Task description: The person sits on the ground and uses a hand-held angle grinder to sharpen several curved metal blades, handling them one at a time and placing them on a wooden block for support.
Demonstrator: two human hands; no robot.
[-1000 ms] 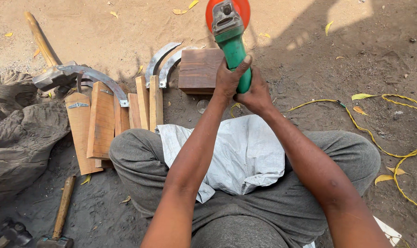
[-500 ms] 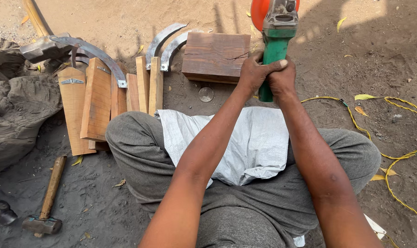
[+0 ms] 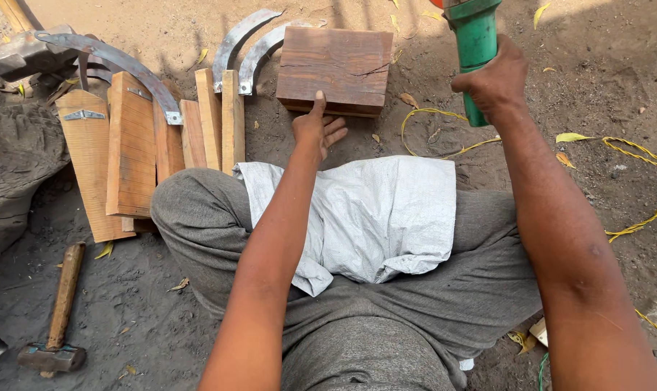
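Inspected one moment from the head view. Found brown rectangular wooden block [image 3: 336,65] lying flat on sandy ground [image 3: 575,94], just ahead of the crossed legs and beside two curved grey steel blades [image 3: 245,43]. Noted a crack along its top face, near the right edge.

Found left hand [image 3: 317,130] at the block's near edge, grip apart: fingers spread, one fingertip touching the wood, nothing clasped. Found right hand [image 3: 491,80] with grip clamped round green-bodied angle grinder [image 3: 475,43], tool raised clear of the block and to its right. Could not see the disc, cut off by the upper frame edge.

Recorded nearby: white woven sack cloth [image 3: 386,217] over the lap, thin yellow cord [image 3: 633,181] looping across the ground on the right, pale wooden slats [image 3: 129,145] laid side by side on the left, wooden-handled hammer [image 3: 57,318] near the left knee.

Judged the work in hand to be setting the block square. Recommended as follows:
- Seat the block flat and firm in the sand, without rocking
- Press on the near edge only, fingers well away from any cutting line
- Hold the grinder high and away from the steadying hand
- Watch the cracked corner, judged liable to split under pressure
- Mind the cord and the loose cloth near the tool
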